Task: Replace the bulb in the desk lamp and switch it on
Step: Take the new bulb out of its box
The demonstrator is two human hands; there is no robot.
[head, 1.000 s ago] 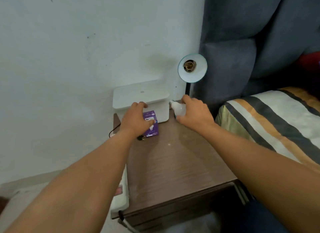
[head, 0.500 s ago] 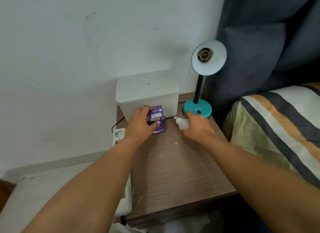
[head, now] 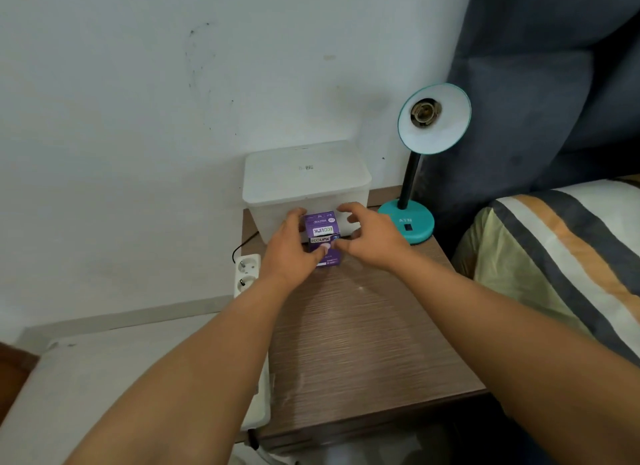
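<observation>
Left hand [head: 289,253]: fingers and thumb closed around the small purple cardboard bulb box [head: 322,238], which stands on the brown wood-grain bedside table [head: 363,343] against the front of the white lidded plastic container [head: 304,184]. Right hand [head: 375,238]: fingers spread and curled, empty, just beside the box on its right; contact cannot be determined. The teal desk lamp [head: 415,201] stands at the table's back right corner, socket bare. A white power strip [head: 246,272] lies along the left edge.
</observation>
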